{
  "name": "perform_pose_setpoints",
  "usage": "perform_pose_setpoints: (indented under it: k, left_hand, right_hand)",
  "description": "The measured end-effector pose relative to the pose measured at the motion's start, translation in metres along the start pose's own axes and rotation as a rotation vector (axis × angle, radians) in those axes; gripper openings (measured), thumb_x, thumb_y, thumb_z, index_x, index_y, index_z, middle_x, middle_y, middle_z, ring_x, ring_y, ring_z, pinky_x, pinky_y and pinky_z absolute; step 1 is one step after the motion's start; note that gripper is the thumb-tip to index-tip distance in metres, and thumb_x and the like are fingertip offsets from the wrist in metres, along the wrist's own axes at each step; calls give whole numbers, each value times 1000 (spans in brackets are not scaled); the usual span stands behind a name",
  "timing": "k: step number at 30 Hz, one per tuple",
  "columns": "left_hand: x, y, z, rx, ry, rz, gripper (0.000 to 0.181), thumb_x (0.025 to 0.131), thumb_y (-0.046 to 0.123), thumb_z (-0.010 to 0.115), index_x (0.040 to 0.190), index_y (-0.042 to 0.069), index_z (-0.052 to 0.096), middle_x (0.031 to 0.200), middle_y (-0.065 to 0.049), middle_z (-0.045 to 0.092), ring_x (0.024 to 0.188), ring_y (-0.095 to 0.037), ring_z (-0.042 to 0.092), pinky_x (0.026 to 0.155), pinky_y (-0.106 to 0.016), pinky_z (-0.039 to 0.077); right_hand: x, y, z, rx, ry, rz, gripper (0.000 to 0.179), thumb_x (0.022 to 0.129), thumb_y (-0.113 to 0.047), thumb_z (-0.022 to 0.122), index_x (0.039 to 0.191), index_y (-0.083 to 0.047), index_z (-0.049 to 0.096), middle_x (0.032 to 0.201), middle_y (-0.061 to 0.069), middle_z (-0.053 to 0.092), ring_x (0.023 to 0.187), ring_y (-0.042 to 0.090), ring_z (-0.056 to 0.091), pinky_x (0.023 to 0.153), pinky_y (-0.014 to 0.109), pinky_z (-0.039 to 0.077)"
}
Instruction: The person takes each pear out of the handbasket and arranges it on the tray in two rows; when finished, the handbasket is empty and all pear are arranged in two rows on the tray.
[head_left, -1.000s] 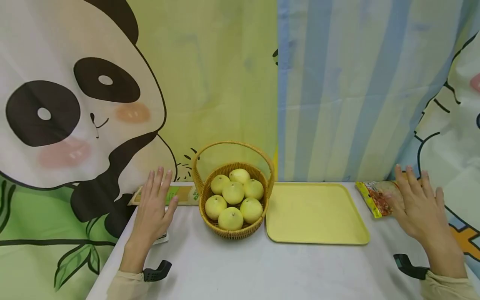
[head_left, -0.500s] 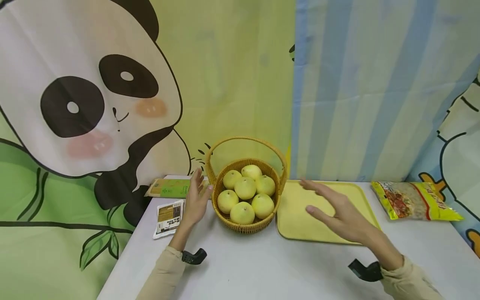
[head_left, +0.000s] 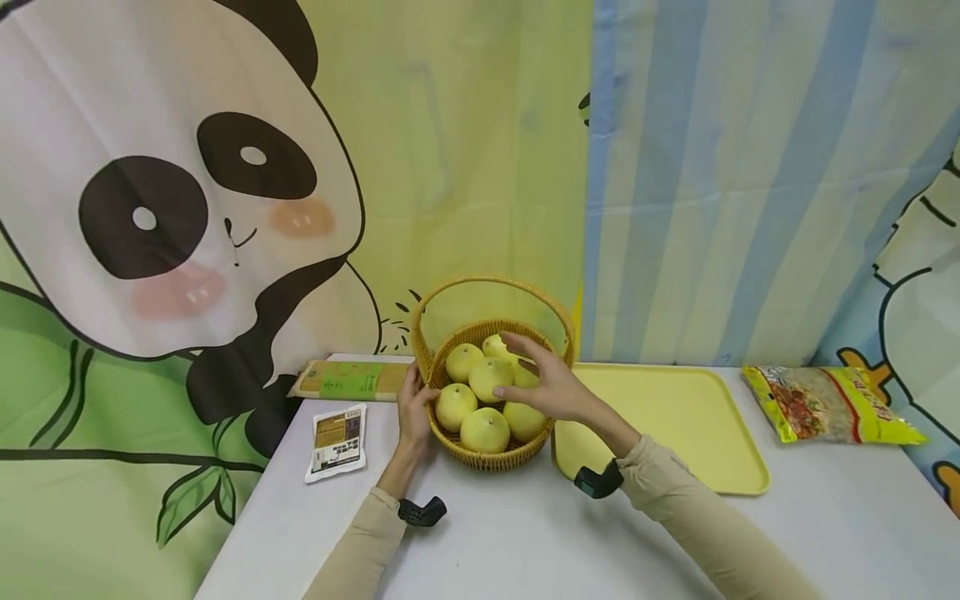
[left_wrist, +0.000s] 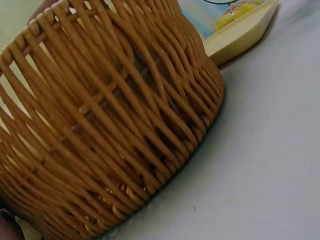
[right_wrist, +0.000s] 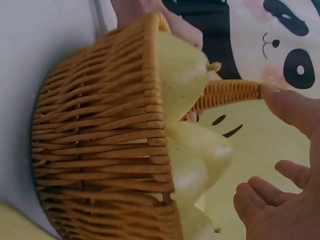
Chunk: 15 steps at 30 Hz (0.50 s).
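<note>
A wicker basket (head_left: 491, 458) with a tall arched handle stands on the white table and holds several pale yellow-green pears (head_left: 485, 431). My left hand (head_left: 412, 408) grips the basket's left rim, the thumb over the edge and the fingers along the outside. Most of that hand is hidden in the left wrist view, where the woven wall (left_wrist: 125, 115) fills much of the picture. Over the pears on the right side hovers my right hand (head_left: 551, 387), its fingers spread and loosely bent. In the right wrist view a gap shows between the right hand (right_wrist: 285, 200) and the pears (right_wrist: 182, 75).
A yellow tray (head_left: 675, 433) lies just right of the basket. Farther right is a yellow printed food packet (head_left: 832, 406). To the left lie a long packet with a green label (head_left: 352, 381) and a small white-edged sachet (head_left: 337, 442). Printed curtains hang behind the table.
Both hands have come inward from the table's sides. The left hand has taken hold of the basket rim, and the right has moved left over the pears. The head view has shifted slightly.
</note>
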<state>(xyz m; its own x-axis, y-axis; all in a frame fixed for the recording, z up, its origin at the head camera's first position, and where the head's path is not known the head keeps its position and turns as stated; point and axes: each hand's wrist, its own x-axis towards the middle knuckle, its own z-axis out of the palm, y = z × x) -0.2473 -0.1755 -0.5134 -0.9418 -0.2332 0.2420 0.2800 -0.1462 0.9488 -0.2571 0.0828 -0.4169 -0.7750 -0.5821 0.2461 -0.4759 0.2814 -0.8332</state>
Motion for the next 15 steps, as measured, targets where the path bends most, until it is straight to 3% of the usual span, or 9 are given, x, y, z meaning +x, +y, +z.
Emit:
perform_pose_setpoints:
  k: [3,8,15]
  left_hand:
    - [-1,-1,0,-5,29,2,71,87,-11,43,157,0,46,163,-20,48,153,-34,43,129,-52,30]
    - [-2,0,4,-3,78,5,71,87,-13,43,156,0,47,162,-20,50,152,-34,45,127,-50,34]
    - [-3,2,6,4,132,7,72,86,-12,46,156,1,48,161,-19,51,150,-35,47,125,-50,37]
  right_hand:
    - [15,7,6,-44,-14,31,88,94,-29,81,167,-19,32,168,19,39,155,39,38,124,59,36]
    - [30,11,10,-135,-59,14,89,94,-29,80,167,-14,31,166,23,42,153,43,41,121,65,38]
    - [41,19,12,-280,-150,-13,87,90,-14,83,163,-4,37,163,19,48,146,40,50,118,57,44]
